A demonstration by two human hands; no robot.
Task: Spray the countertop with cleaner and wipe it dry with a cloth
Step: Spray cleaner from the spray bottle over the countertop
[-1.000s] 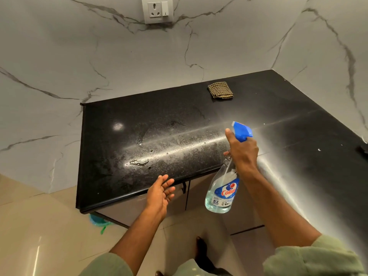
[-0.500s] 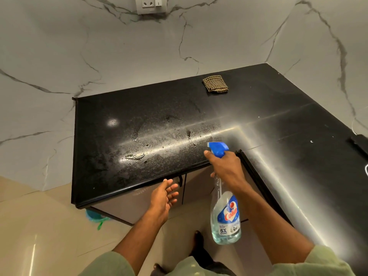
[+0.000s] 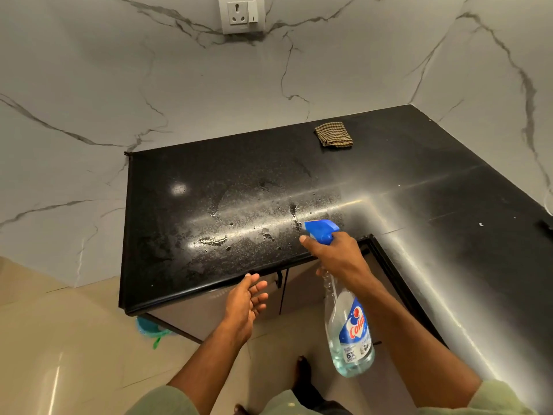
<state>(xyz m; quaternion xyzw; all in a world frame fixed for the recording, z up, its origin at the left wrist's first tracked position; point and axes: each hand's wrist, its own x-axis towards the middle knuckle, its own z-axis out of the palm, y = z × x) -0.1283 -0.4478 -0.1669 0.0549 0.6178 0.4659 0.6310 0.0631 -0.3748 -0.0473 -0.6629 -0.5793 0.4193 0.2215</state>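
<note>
A black L-shaped countertop fills the middle of the view, its centre speckled with droplets and small puddles of cleaner. My right hand grips the neck of a clear spray bottle with a blue trigger head, held over the counter's front edge, nozzle pointing left across the wet patch. My left hand hovers just below the front edge with fingers relaxed and holds nothing. A folded checked cloth lies at the back of the counter near the wall.
Marble-patterned walls enclose the counter's back and right side, with a wall socket above. Cabinet doors sit under the counter. A teal object lies on the tiled floor under the counter's left corner. My feet stand close to the cabinets.
My right hand has brought the bottle down and to the left, from over the counter's right part to its front edge. The left hand has stayed near the edge.
</note>
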